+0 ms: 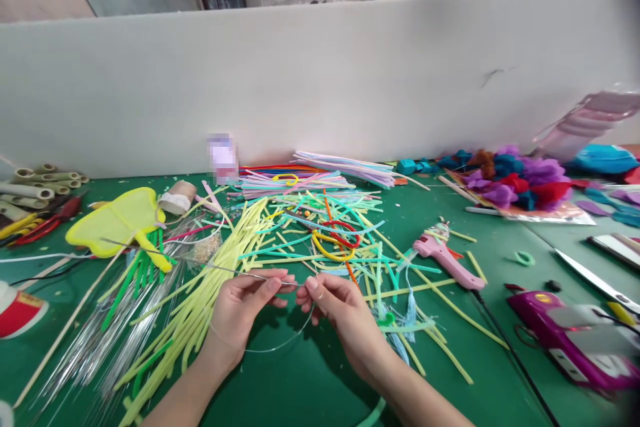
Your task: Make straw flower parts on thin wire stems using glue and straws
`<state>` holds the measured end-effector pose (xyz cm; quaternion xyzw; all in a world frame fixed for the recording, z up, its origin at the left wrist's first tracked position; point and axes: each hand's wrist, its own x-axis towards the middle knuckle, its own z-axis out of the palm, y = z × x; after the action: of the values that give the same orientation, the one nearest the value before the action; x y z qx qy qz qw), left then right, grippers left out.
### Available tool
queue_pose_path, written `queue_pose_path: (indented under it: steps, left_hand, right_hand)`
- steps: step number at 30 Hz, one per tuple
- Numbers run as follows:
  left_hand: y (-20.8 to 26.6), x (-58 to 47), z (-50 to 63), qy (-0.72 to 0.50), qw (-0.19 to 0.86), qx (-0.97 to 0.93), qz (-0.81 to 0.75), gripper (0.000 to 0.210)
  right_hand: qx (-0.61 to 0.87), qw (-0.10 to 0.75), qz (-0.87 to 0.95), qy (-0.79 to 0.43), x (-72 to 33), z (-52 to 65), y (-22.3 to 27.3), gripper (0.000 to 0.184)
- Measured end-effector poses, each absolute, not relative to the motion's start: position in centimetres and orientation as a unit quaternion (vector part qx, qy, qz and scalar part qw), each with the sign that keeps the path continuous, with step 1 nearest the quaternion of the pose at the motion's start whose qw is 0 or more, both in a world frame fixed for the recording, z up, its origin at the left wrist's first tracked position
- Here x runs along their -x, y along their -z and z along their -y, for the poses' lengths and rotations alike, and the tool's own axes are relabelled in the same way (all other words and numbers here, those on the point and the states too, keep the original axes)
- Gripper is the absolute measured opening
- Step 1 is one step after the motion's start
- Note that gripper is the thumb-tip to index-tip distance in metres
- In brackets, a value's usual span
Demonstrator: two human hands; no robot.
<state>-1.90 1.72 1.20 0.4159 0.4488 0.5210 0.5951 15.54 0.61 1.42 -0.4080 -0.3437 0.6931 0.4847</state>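
A thin metal wire runs between my two hands above the green table. My left hand pinches it between thumb and index finger, with one end sticking out to the upper left. My right hand pinches the wire close by, fingertips almost touching the left ones. A slack curve of thin wire hangs below both hands. Pale yellow pipe cleaners lie beside and under my left hand. Behind the hands spreads a pile of yellow and turquoise pipe cleaners, with a bent red pipe cleaner on top.
On the right lie a pink glue gun, a purple power strip and scissors. A yellow leaf-shaped piece and loose silver wires lie left. A white partition stands behind, with purple petals at the back right.
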Motion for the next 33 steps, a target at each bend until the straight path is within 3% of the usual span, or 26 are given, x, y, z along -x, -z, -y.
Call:
queue_pose_path:
  steps: [6, 12, 20, 28, 33]
  left_hand:
    - [-1.4, 1.9, -1.9, -0.488, 0.589, -0.484, -0.426, 0.022]
    - [-1.5, 2.2, -1.8, -0.493, 0.470, -0.574, -0.455, 0.028]
    - [-1.4, 1.8, -1.6, -0.499, 0.358, -0.650, -0.448, 0.010]
    - [-1.4, 2.0, -1.4, -0.485, 0.398, -0.632, -0.455, 0.010]
    - [-1.6, 2.4, -1.5, -0.459, 0.476, -0.594, -0.458, 0.021]
  right_hand:
    - [0.445, 0.483, 0.295, -0.694, -16.3, -1.0, -1.2, 0.039]
    - [0.462, 0.466, 0.314, -0.686, -15.9, -0.9, -1.3, 0.041]
    - [0.438, 0.450, 0.287, -0.724, -15.3, -0.7, -0.1, 0.039]
    - [0.430, 0.451, 0.282, -0.729, -15.4, -0.7, -0.4, 0.037]
    - [0.408, 0.459, 0.299, -0.730, -16.4, -1.1, -0.6, 0.036]
